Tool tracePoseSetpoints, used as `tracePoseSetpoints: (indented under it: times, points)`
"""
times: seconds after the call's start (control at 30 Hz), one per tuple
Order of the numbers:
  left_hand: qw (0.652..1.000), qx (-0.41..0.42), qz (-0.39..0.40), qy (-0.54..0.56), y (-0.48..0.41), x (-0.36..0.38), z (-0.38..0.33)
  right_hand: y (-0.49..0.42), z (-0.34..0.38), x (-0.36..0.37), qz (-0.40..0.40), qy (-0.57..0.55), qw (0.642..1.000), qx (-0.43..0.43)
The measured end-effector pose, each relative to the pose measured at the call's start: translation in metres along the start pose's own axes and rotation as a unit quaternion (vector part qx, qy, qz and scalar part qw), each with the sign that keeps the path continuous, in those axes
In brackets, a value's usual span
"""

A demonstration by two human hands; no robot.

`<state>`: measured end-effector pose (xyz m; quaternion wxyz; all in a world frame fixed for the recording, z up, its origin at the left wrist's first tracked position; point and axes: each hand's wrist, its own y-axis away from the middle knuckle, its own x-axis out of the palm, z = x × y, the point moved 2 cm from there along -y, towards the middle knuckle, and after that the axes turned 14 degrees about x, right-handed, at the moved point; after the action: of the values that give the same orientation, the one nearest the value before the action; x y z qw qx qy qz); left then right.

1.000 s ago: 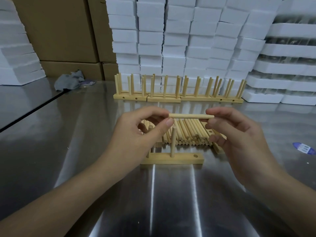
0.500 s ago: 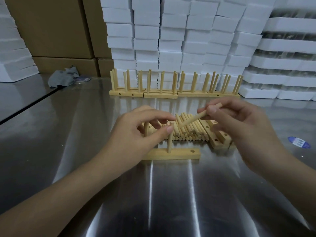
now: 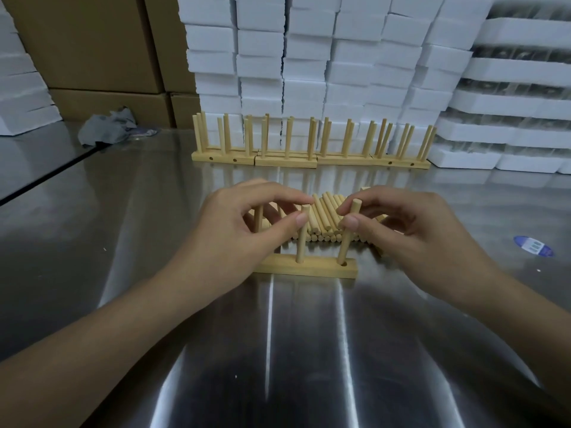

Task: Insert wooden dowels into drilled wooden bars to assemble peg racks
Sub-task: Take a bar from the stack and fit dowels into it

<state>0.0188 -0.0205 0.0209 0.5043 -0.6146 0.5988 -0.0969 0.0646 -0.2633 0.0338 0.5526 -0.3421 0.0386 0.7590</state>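
Up in the upper left of the frame stand closed cardboard boxes (image 3: 92, 41); their contents cannot be seen. Below them a crumpled grey cloth (image 3: 106, 126) lies on the steel worktop (image 3: 123, 273). Moving right, the left hand (image 3: 234, 230) pinches the top of the middle dowel (image 3: 301, 242), which stands upright in the wooden bar (image 3: 309, 268) at centre frame. Another dowel (image 3: 259, 217) rises behind that hand, partly hidden. Behind the bar lies a pile of loose dowels (image 3: 324, 217), and further back a row of finished racks (image 3: 284, 162) stands against stacked white foam blocks (image 3: 309, 57). The right hand (image 3: 411, 239) grips the tilted dowel (image 3: 346, 239) between thumb and fingers, its lower end at the hole in the bar's right end. A blue sticker (image 3: 533, 246) sits at far right.
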Motion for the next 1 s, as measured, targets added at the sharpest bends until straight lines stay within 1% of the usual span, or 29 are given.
tracePoseSetpoints:
  times: [0.13,0.3,0.4,0.47,0.57,0.63,0.67,0.77,0.83,0.87,1.0]
  points:
    - [1.000,0.004,-0.004,-0.003,0.000,-0.001,0.000,0.001,0.002,-0.004,0.007,0.014,1.000,-0.001]
    - [1.000,0.005,-0.005,0.001,0.000,-0.001,0.003,0.003,0.006,-0.005,0.043,0.021,0.999,0.006]
    - [1.000,0.004,-0.006,0.003,0.001,0.000,0.004,0.003,0.008,-0.006,0.049,0.007,0.999,0.011]
    - [1.000,0.000,-0.007,0.009,0.001,0.001,0.004,0.001,0.007,-0.006,0.041,0.000,0.999,0.022]
    - [1.000,-0.006,-0.005,0.016,0.001,0.002,0.002,0.000,0.006,-0.004,0.002,0.007,0.999,0.031]
    - [1.000,-0.005,-0.004,0.018,0.001,0.002,0.001,0.001,0.005,-0.003,0.001,0.023,0.999,0.030]
    - [1.000,-0.004,-0.004,0.019,0.001,0.001,0.001,0.001,0.005,-0.002,0.011,0.027,0.999,0.033]
    - [1.000,-0.002,-0.003,0.024,0.002,0.001,0.002,0.000,-0.001,-0.003,0.076,0.006,0.995,0.062]
    - [1.000,-0.005,-0.002,0.024,0.002,0.001,0.002,-0.001,-0.003,0.000,0.106,-0.001,0.992,0.065]
    - [1.000,-0.007,-0.003,0.025,0.002,0.001,0.003,-0.001,-0.004,0.002,0.106,0.003,0.992,0.065]
    - [0.999,-0.011,-0.006,0.032,0.003,0.003,0.005,0.000,-0.006,0.013,0.046,0.019,0.997,0.065]
